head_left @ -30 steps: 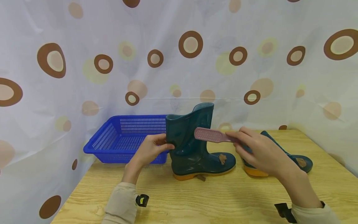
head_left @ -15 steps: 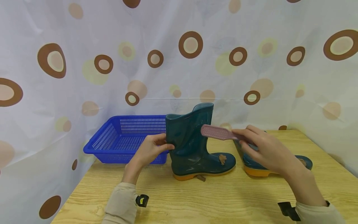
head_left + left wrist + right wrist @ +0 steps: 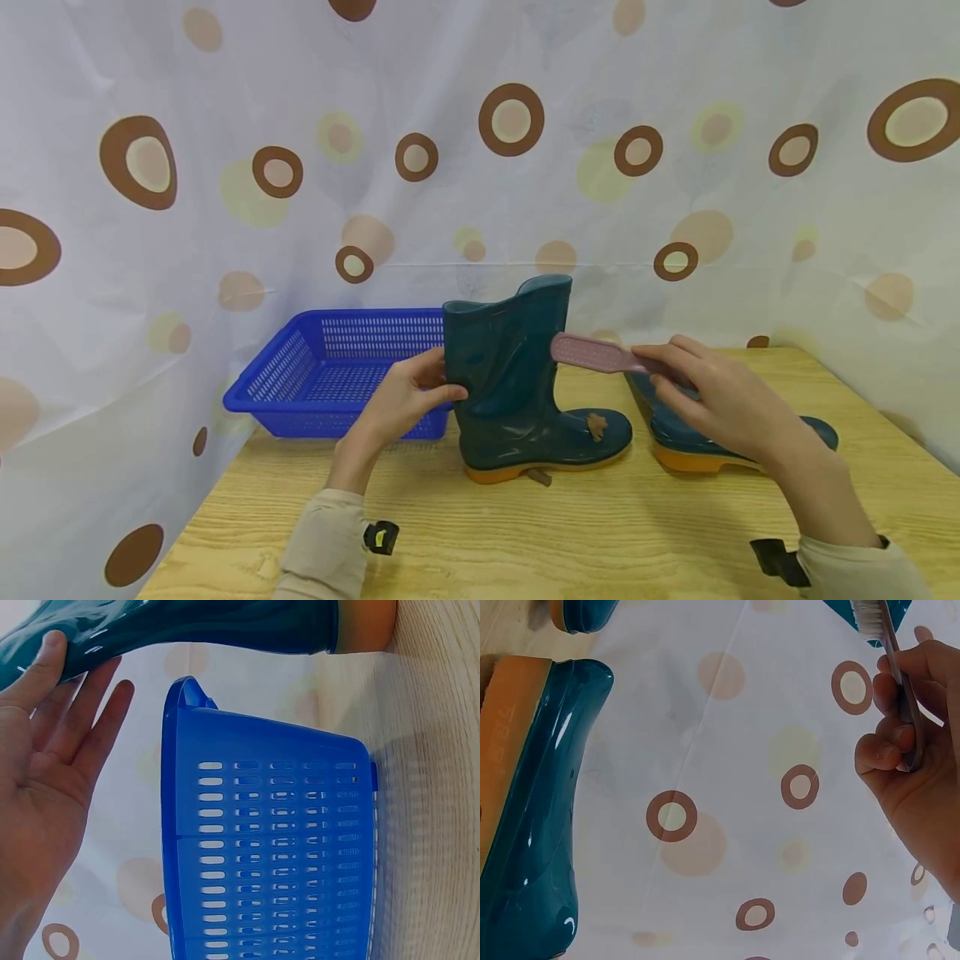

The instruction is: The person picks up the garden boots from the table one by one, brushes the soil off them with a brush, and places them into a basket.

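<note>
A dark teal rain boot (image 3: 510, 379) with an orange sole stands upright on the table. My left hand (image 3: 401, 404) holds the back of its shaft, thumb on the near side; the left wrist view shows the fingers (image 3: 94, 709) reaching behind it. In my right hand (image 3: 712, 404) is a pink brush (image 3: 592, 353), gripped by the handle, its head at the front edge of the shaft. White bristles (image 3: 868, 619) show in the right wrist view. A brown patch (image 3: 597, 427) marks the boot's toe.
Behind my right hand sits a second teal boot (image 3: 693, 446), partly hidden. A blue slotted basket (image 3: 300, 408) stands at the left. By the upright boot's sole lies a small brown piece (image 3: 538, 477) on the wooden table (image 3: 480, 542). A patterned sheet (image 3: 480, 217) hangs behind.
My right hand has drawn the brush rightward and slightly up, from the middle of the shaft to its front edge. The left hand and upright boot have hardly moved.
</note>
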`<action>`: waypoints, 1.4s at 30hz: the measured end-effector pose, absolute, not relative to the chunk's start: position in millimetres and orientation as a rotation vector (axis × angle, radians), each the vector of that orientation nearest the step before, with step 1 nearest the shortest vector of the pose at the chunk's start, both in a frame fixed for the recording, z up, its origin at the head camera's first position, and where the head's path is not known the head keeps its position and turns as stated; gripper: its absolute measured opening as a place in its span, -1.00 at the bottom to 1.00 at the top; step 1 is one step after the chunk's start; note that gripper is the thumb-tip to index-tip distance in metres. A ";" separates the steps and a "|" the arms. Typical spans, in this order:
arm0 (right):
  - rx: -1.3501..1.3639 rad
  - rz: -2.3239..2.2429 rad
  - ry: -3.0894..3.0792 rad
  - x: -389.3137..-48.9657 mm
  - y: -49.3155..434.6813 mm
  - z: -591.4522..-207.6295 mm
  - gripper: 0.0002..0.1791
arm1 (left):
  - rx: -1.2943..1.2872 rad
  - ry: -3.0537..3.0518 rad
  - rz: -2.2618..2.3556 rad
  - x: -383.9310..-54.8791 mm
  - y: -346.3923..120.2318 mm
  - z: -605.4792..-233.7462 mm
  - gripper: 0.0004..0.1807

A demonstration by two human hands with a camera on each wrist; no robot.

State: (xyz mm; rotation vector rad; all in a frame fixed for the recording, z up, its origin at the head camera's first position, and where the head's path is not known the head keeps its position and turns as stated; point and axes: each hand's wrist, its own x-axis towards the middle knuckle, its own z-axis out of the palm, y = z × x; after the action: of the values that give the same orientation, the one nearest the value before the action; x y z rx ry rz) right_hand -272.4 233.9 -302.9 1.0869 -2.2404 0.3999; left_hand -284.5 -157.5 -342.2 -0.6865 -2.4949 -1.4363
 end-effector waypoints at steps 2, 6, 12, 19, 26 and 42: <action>1.084 0.404 -2.244 -272.3 235.3 -302.6 -0.53 | -0.698 -2.479 -1.453 -284.7 -156.7 -341.3 -0.41; 1.069 0.410 -2.266 -271.7 238.5 -302.9 -0.53 | -0.717 -2.457 -1.494 -284.3 -155.6 -341.7 -0.34; 1.041 0.381 -2.335 -273.3 246.2 -308.5 -0.61 | -0.701 -2.453 -1.495 -280.1 -158.0 -343.8 -0.34; 1.003 0.378 -2.435 -276.4 253.5 -319.9 -0.66 | -0.682 -2.470 -1.481 -277.5 -159.6 -344.7 -0.37; 0.964 0.426 -2.563 -276.2 257.7 -326.0 -0.64 | -0.704 -2.448 -1.481 -276.7 -157.1 -344.6 -0.34; 0.955 0.402 -2.691 -278.7 260.3 -327.6 -0.67 | -0.680 -2.449 -1.462 -274.9 -155.7 -344.6 -0.38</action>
State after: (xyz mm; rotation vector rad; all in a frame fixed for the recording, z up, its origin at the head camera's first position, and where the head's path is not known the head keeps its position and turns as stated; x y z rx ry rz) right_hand -278.7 260.3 -327.6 0.9551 -2.6905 0.4022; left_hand -274.9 -155.7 -344.6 -0.6803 -2.4493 -1.4621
